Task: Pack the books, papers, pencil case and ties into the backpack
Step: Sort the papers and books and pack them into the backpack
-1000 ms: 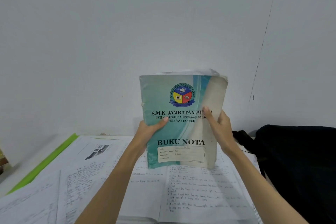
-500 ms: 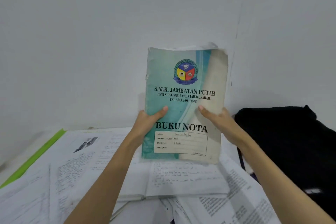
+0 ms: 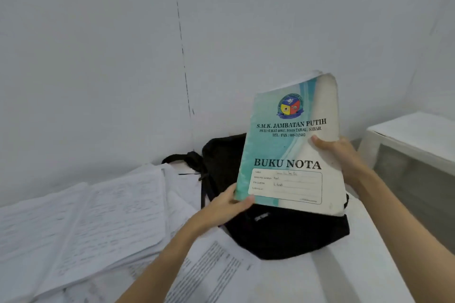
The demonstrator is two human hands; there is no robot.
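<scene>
Left hand [image 3: 225, 206] at 7 o'clock of the cover, pinching the lower left corner of the notebook [image 3: 290, 147], thumb on the front, fingers hidden behind. Right hand [image 3: 341, 155] at 3 o'clock, gripping the right edge, thumb laid on the front, fingers hidden behind.

Notebook held in the air, upright, tipped slightly clockwise, front cover toward the camera. Teal and white cover, worn and curled at the top right corner. Printed: crest, "S.M.K. JAMBATAN PUTIH", "BUKU NOTA", name label below with faint handwriting, not legible. Loose white page edges showing above the top edge.

Directly behind and below, at 6 o'clock of the notebook: black backpack [image 3: 283, 233], lying on the white table [image 3: 364, 265], its upper part hidden by the cover; whether the opening is unzipped, cannot tell. Black strap [image 3: 183, 157] trailing out at 9 o'clock toward the wall [image 3: 98, 56].

Further out, at 8 o'clock: spread of handwritten papers [image 3: 98, 216] and an open book, overlapping. Printed sheet [image 3: 216, 270] under the left forearm. At 3 o'clock, beyond the right wrist: a white stand [image 3: 413, 140], apart from the table.
</scene>
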